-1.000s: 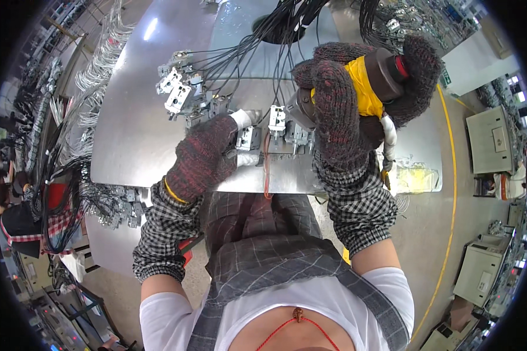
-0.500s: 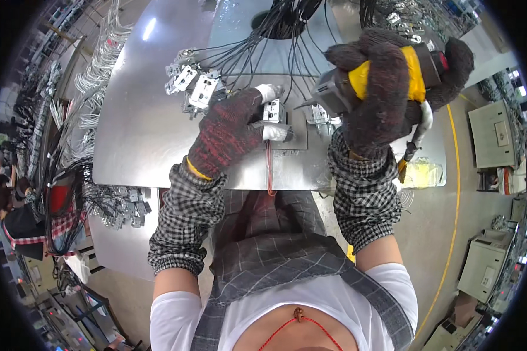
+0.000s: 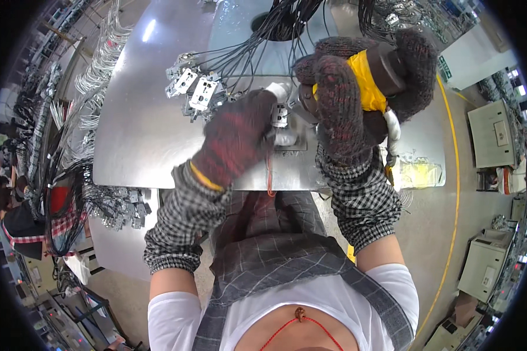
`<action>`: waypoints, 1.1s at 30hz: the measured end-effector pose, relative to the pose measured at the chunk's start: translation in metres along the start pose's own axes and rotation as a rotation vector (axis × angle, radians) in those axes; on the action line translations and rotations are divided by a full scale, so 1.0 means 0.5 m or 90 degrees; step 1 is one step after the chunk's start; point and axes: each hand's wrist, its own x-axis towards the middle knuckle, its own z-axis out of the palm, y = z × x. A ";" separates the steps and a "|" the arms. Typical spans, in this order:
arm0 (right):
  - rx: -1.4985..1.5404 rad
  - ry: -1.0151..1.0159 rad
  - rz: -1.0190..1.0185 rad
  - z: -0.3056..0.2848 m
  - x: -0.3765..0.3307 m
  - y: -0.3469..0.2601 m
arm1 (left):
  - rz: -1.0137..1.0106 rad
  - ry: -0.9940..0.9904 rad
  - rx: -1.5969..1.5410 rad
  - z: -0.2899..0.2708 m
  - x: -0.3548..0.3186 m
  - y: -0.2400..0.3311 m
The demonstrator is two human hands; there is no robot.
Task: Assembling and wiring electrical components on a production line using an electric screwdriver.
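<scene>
My left hand (image 3: pixel 235 136), in a dark red knitted glove with white-wrapped fingertips, grips a small silver metal box (image 3: pixel 280 116) near the front of the metal table. Thin reddish wires (image 3: pixel 270 175) hang below it toward the table's edge. My right hand (image 3: pixel 341 99), in a thick dark knitted glove, is wrapped around a black power screwdriver (image 3: pixel 386 70) bound with yellow tape. The tool's nose is close to the right side of the box; whether its tip touches is hidden. Left of the box lies a cluster of similar metal boxes (image 3: pixel 204 93) with black cables.
Black cables (image 3: pixel 275 29) fan out over the blue-grey panel at the back. The metal table (image 3: pixel 140 146) has bundled white wires (image 3: pixel 99 76) at its left. A yellow transparent packet (image 3: pixel 421 172) lies at the right corner. Light cabinets (image 3: pixel 493 134) stand beyond a yellow floor line.
My right hand has brought the power screwdriver leftward and turned it, up to the metal box. My left hand has shifted slightly and blurs, with the box tilted a little.
</scene>
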 end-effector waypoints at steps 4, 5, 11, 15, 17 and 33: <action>-0.019 -0.062 -0.009 -0.007 0.004 -0.006 | 0.143 0.440 0.352 -0.016 -0.043 -0.001; -0.050 -0.086 -0.019 -0.015 0.004 -0.009 | 0.090 0.402 0.365 -0.034 -0.040 -0.003; -0.169 -0.200 0.073 -0.035 -0.013 0.010 | 0.087 0.329 0.016 -0.119 -0.031 -0.071; 0.109 -0.152 0.285 -0.088 -0.039 0.043 | -0.070 0.173 -0.463 -0.109 -0.047 0.012; 0.410 -0.099 0.342 -0.113 -0.040 0.052 | -0.064 0.076 -0.275 -0.068 -0.062 -0.029; -0.082 0.077 -0.073 -0.056 0.054 0.001 | -0.157 -0.039 -0.519 0.013 -0.006 -0.052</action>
